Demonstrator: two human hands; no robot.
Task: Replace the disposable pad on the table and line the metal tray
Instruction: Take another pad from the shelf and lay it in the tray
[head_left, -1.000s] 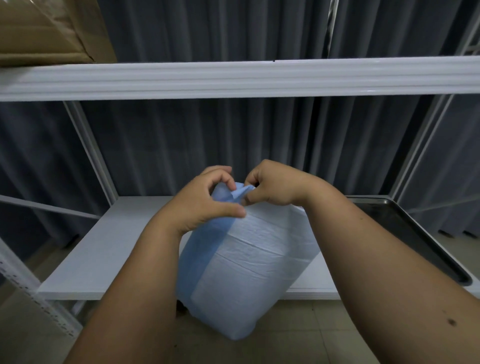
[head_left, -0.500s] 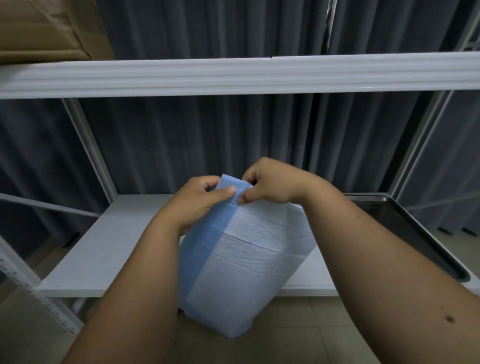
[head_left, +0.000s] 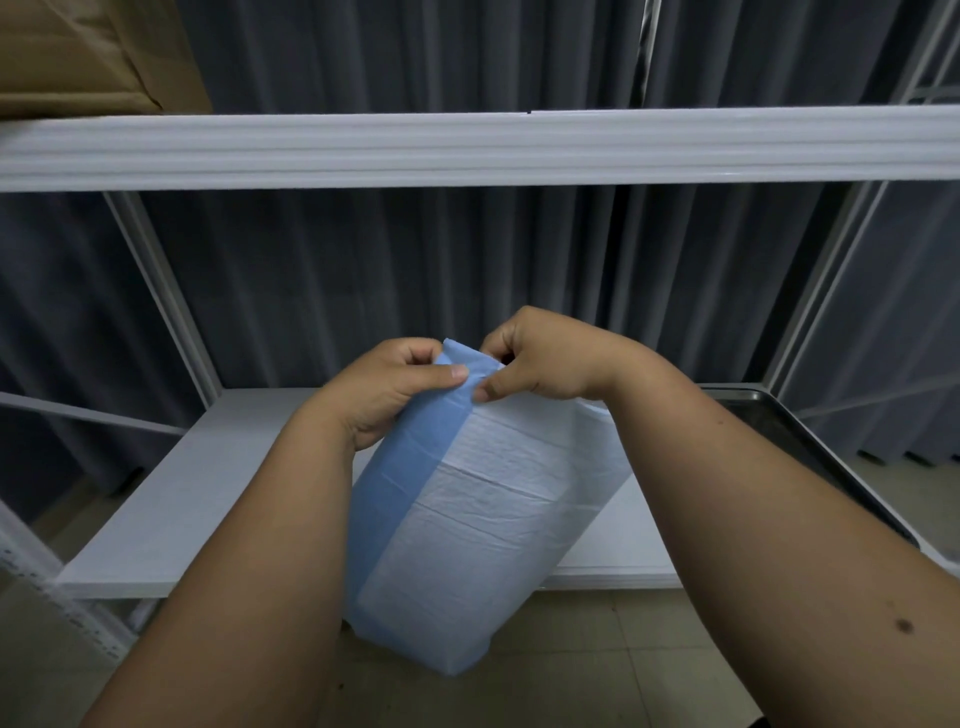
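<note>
Head view | left hand (head_left: 387, 392), right hand (head_left: 540, 364) pinch folded pad (head_left: 483, 519) top | tray (head_left: 852, 467) partly hidden behind arm

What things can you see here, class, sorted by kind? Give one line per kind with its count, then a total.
Hands: 2, left hand and right hand
Folded blue-and-white disposable pads: 1
Dark metal trays: 1
Brown cardboard boxes: 1
White metal shelving racks: 1
Total: 6
</note>
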